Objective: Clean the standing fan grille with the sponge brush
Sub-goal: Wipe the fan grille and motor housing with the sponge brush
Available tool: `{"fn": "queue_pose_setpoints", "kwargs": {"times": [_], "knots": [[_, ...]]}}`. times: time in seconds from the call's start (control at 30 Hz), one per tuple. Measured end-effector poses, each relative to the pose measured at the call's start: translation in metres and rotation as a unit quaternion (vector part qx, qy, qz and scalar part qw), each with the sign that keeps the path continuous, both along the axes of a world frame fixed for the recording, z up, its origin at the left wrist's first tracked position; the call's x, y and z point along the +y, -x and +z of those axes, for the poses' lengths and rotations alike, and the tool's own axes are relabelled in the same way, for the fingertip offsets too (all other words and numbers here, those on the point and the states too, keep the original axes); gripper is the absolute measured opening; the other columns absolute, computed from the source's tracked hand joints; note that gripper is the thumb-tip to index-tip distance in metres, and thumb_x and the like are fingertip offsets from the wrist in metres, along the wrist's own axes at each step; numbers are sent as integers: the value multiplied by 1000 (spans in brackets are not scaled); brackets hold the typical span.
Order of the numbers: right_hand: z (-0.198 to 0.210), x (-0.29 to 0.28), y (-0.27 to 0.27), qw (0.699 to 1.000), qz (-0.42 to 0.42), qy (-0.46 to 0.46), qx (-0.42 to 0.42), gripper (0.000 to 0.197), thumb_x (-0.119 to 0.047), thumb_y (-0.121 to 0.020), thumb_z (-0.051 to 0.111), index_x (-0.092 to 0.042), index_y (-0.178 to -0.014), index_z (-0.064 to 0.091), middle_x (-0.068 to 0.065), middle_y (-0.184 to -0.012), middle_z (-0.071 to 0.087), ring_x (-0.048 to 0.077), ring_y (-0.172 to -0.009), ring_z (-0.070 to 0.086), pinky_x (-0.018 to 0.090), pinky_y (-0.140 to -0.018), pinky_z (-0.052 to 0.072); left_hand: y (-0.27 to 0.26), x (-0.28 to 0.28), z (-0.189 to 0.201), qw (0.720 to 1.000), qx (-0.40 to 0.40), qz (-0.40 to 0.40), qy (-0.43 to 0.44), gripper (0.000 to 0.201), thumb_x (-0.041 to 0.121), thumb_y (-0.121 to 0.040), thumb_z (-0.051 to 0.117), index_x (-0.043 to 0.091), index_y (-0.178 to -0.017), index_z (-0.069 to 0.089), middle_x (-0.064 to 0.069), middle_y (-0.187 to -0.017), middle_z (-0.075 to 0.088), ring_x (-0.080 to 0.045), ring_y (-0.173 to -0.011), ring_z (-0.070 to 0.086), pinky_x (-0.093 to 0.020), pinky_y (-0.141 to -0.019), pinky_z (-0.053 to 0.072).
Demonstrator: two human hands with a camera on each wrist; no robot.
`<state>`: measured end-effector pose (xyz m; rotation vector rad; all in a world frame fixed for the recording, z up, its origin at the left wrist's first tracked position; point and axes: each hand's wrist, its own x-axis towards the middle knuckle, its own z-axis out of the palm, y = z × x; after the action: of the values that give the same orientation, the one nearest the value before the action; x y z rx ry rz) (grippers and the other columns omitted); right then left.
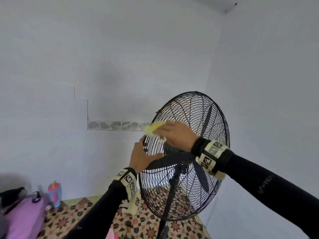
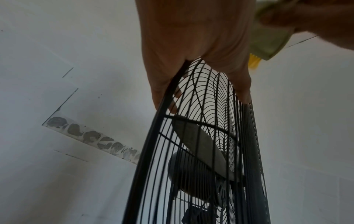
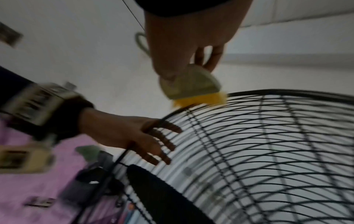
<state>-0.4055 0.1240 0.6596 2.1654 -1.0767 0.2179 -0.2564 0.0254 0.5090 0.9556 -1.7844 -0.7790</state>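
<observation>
The black wire fan grille stands tilted on its pole, with blades visible behind the wires. My left hand holds the grille's left rim, thumb on the front and fingers behind the wires; the left wrist view shows it straddling the rim. My right hand grips the sponge brush, a pale body with yellow bristles. In the right wrist view the brush has its bristles touching the top-left rim of the grille, just above my left hand.
The fan pole rises from a patterned floor mat. A pink bundle and a colourful bottle sit at the lower left. White walls meet in a corner close behind the fan.
</observation>
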Motion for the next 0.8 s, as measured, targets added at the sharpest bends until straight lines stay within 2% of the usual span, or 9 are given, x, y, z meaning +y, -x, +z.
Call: {"fn": "queue_pose_setpoints", "kwargs": {"times": [0.07, 0.13, 0.2, 0.27, 0.37, 0.5, 0.63, 0.73, 0.8], "knots": [[0, 1, -4, 1000, 27, -8, 11, 45, -3, -78, 80, -11, -121, 70, 10, -112, 74, 30, -96, 69, 44, -80, 58, 0, 0, -1, 1000, -2, 1, 0, 113, 66, -64, 89, 26, -154, 33, -3, -133, 50, -22, -121, 54, -41, -104, 49], [17, -15, 10, 991, -50, 72, -97, 49, 3, -79, 76, -11, -125, 68, 13, -120, 72, 35, -104, 68, 53, -87, 57, 0, 0, -1, 1000, 4, -5, 0, 115, 66, -63, 89, 27, -155, 32, -1, -132, 50, -20, -118, 56, -43, -103, 52], [31, -24, 23, 976, -128, 116, -136, 53, 6, -81, 72, -12, -130, 65, 14, -126, 69, 41, -109, 65, 61, -89, 54, 1, 2, 0, 1000, 14, -6, 4, 115, 66, -63, 90, 28, -154, 32, 1, -129, 49, -18, -115, 56, -43, -101, 54], [24, -23, 24, 990, -92, 82, -64, 58, 7, -77, 74, -13, -130, 65, 13, -128, 69, 42, -111, 65, 61, -92, 51, 1, 1, -1, 1000, 19, -8, 2, 115, 67, -62, 89, 30, -154, 31, 2, -128, 49, -17, -114, 56, -43, -101, 55], [10, -9, 20, 997, 22, -15, 72, 62, -1, -73, 81, -20, -129, 66, 5, -131, 68, 34, -122, 62, 54, -103, 46, -1, 0, -3, 1000, 15, -8, 1, 119, 73, -59, 87, 31, -155, 30, 0, -132, 49, -17, -116, 55, -42, -102, 52], [56, -22, 43, 996, -25, 33, -81, 45, -12, -81, 76, -33, -121, 71, -9, -131, 67, 34, -132, 48, 58, -106, 32, -3, 2, -2, 1000, 20, -23, -6, 116, 69, -61, 89, 31, -155, 30, 2, -129, 48, -19, -116, 58, -46, -102, 54], [80, -40, 63, 978, 19, 24, -204, 29, -8, -83, 79, -24, -107, 79, 1, -118, 74, 28, -115, 61, 53, -99, 47, -2, 5, -1, 1000, 21, -20, -3, 116, 68, -62, 89, 30, -155, 31, 2, -129, 48, -19, -115, 58, -46, -102, 55], [65, -44, 46, 957, 48, 42, -283, 27, 4, -77, 77, -15, -95, 81, 3, -104, 77, 30, -109, 64, 46, -99, 49, -2, 7, -1, 1000, 19, -22, -2, 121, 78, -57, 83, 30, -155, 31, 1, -131, 49, -20, -116, 58, -48, -101, 55], [46, -48, 31, 954, 76, -37, -287, 33, 11, -71, 74, -17, -89, 81, -3, -97, 78, 24, -111, 63, 43, -99, 50, -3, 6, -2, 1000, 16, -23, -5, 121, 79, -57, 83, 29, -155, 30, 0, -132, 49, -20, -116, 58, -48, -102, 55]]}}
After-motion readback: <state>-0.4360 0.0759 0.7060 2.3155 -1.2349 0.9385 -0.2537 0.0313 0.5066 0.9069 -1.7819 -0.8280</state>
